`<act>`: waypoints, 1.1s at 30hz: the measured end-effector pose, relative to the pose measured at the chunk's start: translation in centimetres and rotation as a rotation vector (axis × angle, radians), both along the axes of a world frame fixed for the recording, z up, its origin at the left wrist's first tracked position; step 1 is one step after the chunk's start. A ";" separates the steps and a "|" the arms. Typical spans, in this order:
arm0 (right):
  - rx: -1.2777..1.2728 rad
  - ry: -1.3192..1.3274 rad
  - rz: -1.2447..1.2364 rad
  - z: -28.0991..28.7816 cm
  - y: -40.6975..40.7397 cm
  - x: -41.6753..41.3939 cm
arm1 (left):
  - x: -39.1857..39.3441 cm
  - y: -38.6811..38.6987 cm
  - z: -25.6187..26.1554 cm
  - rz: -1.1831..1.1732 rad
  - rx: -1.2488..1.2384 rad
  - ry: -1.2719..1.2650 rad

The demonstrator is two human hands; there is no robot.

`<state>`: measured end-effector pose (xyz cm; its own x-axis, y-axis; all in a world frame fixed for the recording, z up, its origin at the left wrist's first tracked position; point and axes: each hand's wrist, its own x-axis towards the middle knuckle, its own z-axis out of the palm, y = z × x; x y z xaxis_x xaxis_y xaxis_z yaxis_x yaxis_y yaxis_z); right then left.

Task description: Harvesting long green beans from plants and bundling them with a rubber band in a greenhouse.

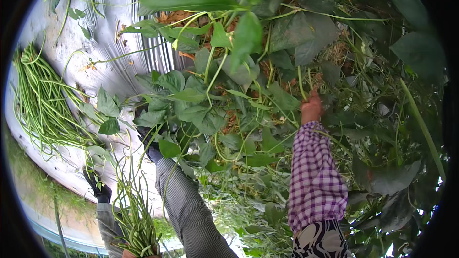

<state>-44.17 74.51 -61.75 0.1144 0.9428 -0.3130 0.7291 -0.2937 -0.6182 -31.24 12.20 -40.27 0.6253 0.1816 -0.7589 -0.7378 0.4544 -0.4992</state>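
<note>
At the lower edge of the head view, my left hand (141, 255) is only partly visible, closed around a bunch of long green yardlong beans (134, 211). Their thin ends fan upward past my legs. My right hand (311, 107), in a purple-and-white checked sleeve, reaches into the bean foliage. Its fingers are closed on the lower part of a green bean pod (301, 80), and a second thin pod or stem hangs just beside it. Leaves and shadow hide some of the fingertips.
A large heap of yardlong beans (50, 104) lies on silvery plastic mulch (111, 39) at the left. Dense bean leaves (200, 114) and tangled vines fill the middle and right. My grey-trousered leg (190, 204) and dark shoe (96, 182) stand among them. Blurred leaves (247, 39) hang close to the camera.
</note>
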 end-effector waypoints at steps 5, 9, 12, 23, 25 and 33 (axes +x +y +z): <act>-0.130 0.344 -0.071 -0.4 -5.9 2.6 | 1.5 -2.4 1.1 0.069 0.038 0.170; -0.277 0.532 0.223 2.3 -9.7 0.7 | 3.5 -3.9 1.6 0.107 0.079 0.265; -0.237 0.658 0.728 6.6 -15.3 -3.6 | 3.8 -4.6 2.5 0.119 0.197 0.484; -0.179 0.440 1.876 19.0 -47.7 2.1 | 7.4 -8.2 4.6 1.122 -0.263 0.584; -0.456 0.355 1.826 21.1 -52.4 4.8 | 8.1 -10.3 5.4 1.122 -0.250 0.661; -0.791 0.267 1.874 27.8 -65.6 12.8 | 11.7 -17.6 11.7 1.195 -0.420 0.899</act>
